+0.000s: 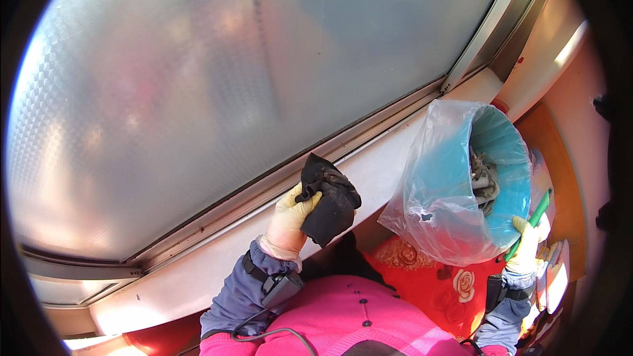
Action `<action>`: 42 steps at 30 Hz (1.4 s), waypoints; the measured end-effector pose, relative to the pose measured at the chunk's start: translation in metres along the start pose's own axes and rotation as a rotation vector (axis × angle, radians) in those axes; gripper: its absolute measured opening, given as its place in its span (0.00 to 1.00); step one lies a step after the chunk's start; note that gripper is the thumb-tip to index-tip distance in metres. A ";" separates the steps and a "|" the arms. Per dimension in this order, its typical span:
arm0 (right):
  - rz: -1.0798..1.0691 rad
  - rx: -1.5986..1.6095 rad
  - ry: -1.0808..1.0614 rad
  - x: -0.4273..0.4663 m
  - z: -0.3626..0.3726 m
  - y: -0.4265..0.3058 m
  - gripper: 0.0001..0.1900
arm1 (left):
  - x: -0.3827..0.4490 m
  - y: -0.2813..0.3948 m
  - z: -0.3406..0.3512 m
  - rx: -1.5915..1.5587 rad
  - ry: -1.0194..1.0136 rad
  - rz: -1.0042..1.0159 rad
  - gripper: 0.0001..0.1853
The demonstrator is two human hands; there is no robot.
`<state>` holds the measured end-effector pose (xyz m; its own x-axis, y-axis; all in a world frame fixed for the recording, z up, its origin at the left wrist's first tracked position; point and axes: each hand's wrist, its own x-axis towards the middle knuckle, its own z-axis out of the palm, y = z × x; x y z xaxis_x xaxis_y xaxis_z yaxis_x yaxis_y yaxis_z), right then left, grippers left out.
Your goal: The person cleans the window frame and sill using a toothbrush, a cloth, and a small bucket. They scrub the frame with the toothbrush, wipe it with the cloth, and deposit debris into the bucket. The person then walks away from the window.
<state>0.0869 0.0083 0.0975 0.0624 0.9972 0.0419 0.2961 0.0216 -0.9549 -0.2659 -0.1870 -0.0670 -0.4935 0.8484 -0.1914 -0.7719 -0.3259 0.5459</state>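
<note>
My left hand (pixel 289 217), in a pale yellow glove, grips a crumpled black cloth (pixel 330 202) with brownish dirt in its folds. The cloth is in front of the white window sill (pixel 371 174). On the right, my gloved right hand (pixel 526 246) closes around a green handle (pixel 541 210), whose working end I cannot make out. That hand is also against the near rim of a blue bin (pixel 512 158); whether it bears the bin's weight I cannot tell. A clear plastic bag (pixel 435 198) lines the tilted bin and drapes outside it. Dirty grey rags (pixel 483 183) lie inside.
A frosted glass window pane (pixel 237 74) stands beyond the sill, above a metal track (pixel 257 202) with dirt in it. A red rose-patterned cover (pixel 445 282) spreads below the bin. Several cloth-like items (pixel 556 272) are stacked at far right. A cable (pixel 287 331) runs from my left wrist.
</note>
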 end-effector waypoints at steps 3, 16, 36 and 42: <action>-0.017 0.031 -0.047 0.001 0.000 -0.001 0.10 | -0.017 -0.007 -0.008 0.162 0.186 -0.096 0.19; 0.134 0.141 0.118 0.012 0.011 0.022 0.11 | 0.127 -0.012 0.044 0.192 -0.260 -0.241 0.15; 0.236 0.036 0.279 0.012 -0.003 0.058 0.06 | 0.350 -0.104 0.146 2.857 0.284 1.264 0.23; 0.250 0.070 0.268 0.011 -0.002 0.059 0.05 | 0.370 -0.108 0.120 2.521 0.086 1.237 0.23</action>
<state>0.1073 0.0201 0.0425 0.3749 0.9182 -0.1281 0.1751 -0.2058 -0.9628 -0.3173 0.2119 -0.0989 -0.1544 0.7792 0.6075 0.9007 0.3637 -0.2376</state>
